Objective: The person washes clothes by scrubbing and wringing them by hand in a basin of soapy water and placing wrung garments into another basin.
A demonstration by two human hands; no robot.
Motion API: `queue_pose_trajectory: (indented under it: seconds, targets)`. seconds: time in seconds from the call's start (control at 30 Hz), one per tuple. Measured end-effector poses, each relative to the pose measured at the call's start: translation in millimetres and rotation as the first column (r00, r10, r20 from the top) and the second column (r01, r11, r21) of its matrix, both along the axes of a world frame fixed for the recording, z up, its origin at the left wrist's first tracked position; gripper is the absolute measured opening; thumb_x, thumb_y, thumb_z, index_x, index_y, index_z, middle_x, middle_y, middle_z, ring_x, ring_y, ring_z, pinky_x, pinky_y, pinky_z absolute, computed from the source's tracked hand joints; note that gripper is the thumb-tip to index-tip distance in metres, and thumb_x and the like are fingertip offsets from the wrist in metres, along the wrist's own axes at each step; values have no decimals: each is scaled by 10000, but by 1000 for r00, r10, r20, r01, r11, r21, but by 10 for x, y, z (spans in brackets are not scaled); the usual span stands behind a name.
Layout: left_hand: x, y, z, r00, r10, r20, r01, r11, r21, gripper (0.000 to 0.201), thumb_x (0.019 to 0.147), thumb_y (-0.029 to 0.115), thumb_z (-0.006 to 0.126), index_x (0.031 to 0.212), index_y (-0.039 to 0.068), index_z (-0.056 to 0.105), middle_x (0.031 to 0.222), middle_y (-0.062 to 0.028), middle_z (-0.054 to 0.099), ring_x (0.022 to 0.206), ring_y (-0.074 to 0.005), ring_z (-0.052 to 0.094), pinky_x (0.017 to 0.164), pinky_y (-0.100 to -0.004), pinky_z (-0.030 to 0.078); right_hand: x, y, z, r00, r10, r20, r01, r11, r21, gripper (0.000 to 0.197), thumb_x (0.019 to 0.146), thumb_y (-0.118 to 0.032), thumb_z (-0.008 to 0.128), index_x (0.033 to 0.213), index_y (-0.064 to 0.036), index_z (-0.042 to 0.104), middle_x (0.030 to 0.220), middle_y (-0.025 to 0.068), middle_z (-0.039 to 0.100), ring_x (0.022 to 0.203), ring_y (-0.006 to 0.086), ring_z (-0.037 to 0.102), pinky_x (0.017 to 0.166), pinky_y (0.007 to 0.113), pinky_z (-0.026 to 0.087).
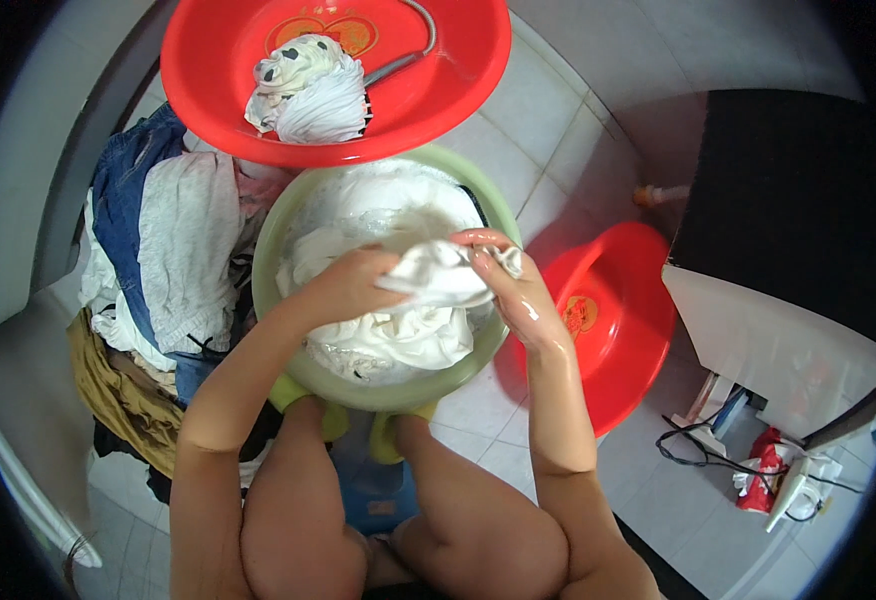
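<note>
A pale green basin stands in front of me, holding soapy water and soaked white laundry. Above it, a wet white cloth is stretched between my two hands. My left hand is closed on the cloth's left end, its fingertips hidden behind the fabric. My right hand, wet and shiny, grips the other end between thumb and fingers. Which garment the cloth belongs to I cannot tell.
At the far side a large red basin holds twisted white clothes and a metal shower hose. Piled clothes lie left. Another red basin stands right, near a black-topped cabinet and cables.
</note>
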State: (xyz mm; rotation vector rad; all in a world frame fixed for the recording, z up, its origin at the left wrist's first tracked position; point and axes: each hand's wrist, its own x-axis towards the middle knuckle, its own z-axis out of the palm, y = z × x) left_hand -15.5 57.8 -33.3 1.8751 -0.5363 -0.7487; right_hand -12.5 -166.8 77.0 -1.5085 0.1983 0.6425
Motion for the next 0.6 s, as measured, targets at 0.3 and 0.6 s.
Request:
queue_pose_trajectory:
  seconds: [0.3, 0.6]
  targets:
    - [-23, -204, -462, 845, 329, 422, -403, 910, 99, 257, 829, 263, 607, 1044, 125, 576, 979, -112, 636, 833, -335, 620, 698, -441, 493, -119, 379, -1417, 786, 316, 531, 104, 779, -618, 400, 860, -130, 561, 1249, -94, 476, 1177, 179, 553, 1036, 349, 550, 920, 404, 425]
    - [-244, -505, -1646, 934, -59, 351, -75, 932, 354, 372, 878, 372, 521, 888, 27, 658, 799, -207, 643, 717, -379, 626, 659, -465, 491, -244, 108, -2005, 926, 358, -115, -240, 326, -914, 243, 803, -216, 595, 913, -5, 645, 884, 217, 650, 856, 379, 626, 737, 441, 497]
